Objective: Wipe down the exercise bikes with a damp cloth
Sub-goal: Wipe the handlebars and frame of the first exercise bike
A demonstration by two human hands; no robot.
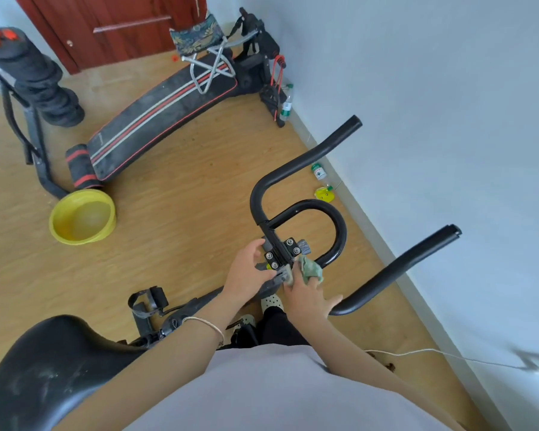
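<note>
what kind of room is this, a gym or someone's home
Likely a home workout room: an exercise bike's handlebars and saddle up close, a sit-up bench on the wood floor, and a folding stool.

No readable text, green bottle labels [319,172] too small to read

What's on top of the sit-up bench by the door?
A folding stool with a patterned seat stands on the sit-up bench; the stool hides part of the bench beneath it.
</note>
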